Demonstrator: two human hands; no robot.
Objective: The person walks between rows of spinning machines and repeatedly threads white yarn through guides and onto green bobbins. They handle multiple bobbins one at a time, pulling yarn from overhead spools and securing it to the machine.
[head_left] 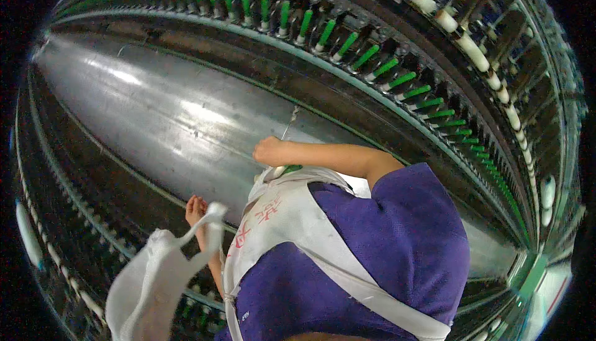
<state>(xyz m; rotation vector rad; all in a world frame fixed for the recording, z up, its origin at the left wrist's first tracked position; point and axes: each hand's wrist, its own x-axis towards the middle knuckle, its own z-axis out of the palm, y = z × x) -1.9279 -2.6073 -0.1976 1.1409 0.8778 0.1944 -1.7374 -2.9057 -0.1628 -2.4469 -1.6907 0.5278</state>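
My right hand (270, 152) is closed in front of my white apron (273, 217). A thin rod (286, 131) rises out of the fist, with a pale, fluffy-looking tip over the floor. Lower and to the left, my left hand (196, 209) has its fingers curled in, and whatever they may hold is hidden. Close to it hangs a white cloth (155, 273) with a loop, partly covering the left forearm. Something green and white (288, 170) shows at the top of the apron, just below the right hand.
A long spinning machine runs along the far and right side, with a row of green bobbins (304, 26) and white rollers (475, 52) above. Another machine (81, 210) lines the left side. Between them stretches a shiny grey floor (186, 117). A green post (528, 278) stands at lower right.
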